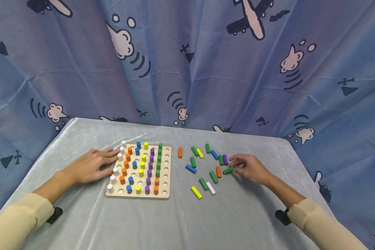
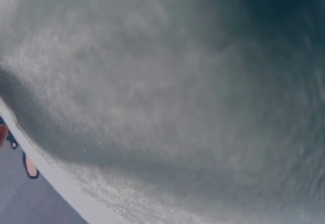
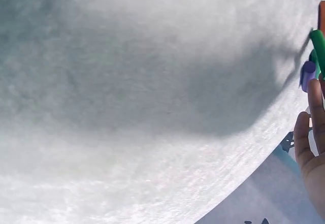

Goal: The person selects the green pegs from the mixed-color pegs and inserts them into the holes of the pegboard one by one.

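Note:
A pale wooden pegboard lies left of centre on the table, with upright columns of white, orange, blue, yellow, purple and green pegs. Two orange pegs stand at the near end of the green column; the rightmost holes are bare. My left hand lies with fingers extended, fingertips at the board's left edge. At the right side of the loose pegs, my right hand pinches one end of a green peg between thumb and fingers. Beside those fingers lies a purple peg.
Several loose pegs lie right of the board, among them a yellow peg, a white peg, a blue peg and an orange peg. A grey cloth covers the table. A patterned blue curtain hangs behind it.

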`<state>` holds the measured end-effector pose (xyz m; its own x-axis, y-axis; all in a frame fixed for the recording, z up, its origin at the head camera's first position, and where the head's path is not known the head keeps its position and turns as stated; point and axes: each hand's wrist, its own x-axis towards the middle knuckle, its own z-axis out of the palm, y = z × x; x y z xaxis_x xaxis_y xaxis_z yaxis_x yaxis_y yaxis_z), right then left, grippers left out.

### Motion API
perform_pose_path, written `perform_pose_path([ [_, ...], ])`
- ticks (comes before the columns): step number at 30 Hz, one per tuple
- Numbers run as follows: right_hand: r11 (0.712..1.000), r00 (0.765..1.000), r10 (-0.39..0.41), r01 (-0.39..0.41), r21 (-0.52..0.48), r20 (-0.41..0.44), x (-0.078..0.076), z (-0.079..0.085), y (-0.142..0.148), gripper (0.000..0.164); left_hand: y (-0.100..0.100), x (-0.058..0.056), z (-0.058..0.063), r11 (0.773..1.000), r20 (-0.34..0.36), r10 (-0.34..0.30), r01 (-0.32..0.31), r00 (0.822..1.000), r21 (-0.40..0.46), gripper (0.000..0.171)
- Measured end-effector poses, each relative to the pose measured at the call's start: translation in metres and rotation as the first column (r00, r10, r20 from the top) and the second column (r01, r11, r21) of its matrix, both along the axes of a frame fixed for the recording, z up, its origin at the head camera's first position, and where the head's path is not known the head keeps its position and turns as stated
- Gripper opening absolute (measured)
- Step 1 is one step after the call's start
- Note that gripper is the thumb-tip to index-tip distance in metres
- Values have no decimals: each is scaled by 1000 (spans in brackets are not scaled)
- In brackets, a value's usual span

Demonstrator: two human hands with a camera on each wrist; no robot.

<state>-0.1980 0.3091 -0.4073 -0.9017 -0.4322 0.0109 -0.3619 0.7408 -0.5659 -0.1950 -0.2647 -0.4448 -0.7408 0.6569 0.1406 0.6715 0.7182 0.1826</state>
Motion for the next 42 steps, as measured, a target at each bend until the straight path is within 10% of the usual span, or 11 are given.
perform_pose_path([
  [42, 999, 1000, 15, -16, -36, -20, -20, 25, -58, 29, -1, 0, -4, 999, -12, 8, -7, 1000, 32, 55],
])
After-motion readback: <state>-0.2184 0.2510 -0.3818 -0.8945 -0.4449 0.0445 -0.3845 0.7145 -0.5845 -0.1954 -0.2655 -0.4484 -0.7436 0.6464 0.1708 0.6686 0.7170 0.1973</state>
